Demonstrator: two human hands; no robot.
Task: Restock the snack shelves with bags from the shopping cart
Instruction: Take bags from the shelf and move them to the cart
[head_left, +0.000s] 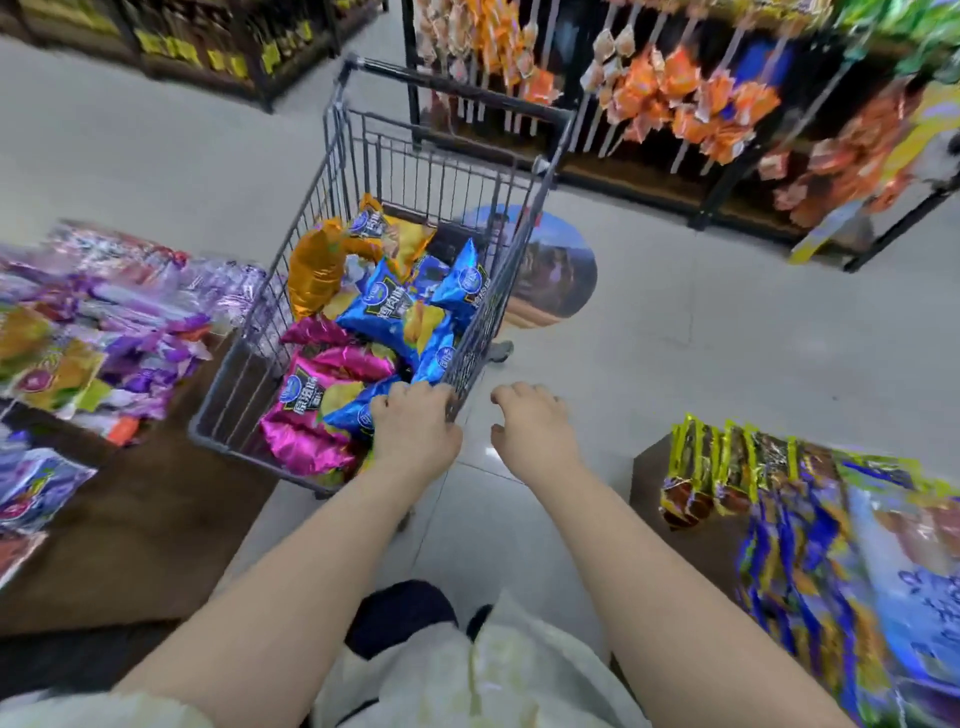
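A grey wire shopping cart (332, 156) stands in the aisle ahead of me, holding blue chip bags (384, 306), pink bags (311, 400) and a gold bag (314, 270). My left hand (413, 428) grips the cart's near right corner, its fingers curled over the rim beside a blue bag. To the right of the cart my right hand (535, 426) hovers over the floor with loosely curled fingers, holding nothing.
A low brown shelf with purple snack bags (130, 322) sits at left. Another low shelf with blue and yellow bags (810, 525) is at right. Hanging racks of orange packets (675, 98) stand beyond the cart. A round floor sticker (561, 270) lies by the cart.
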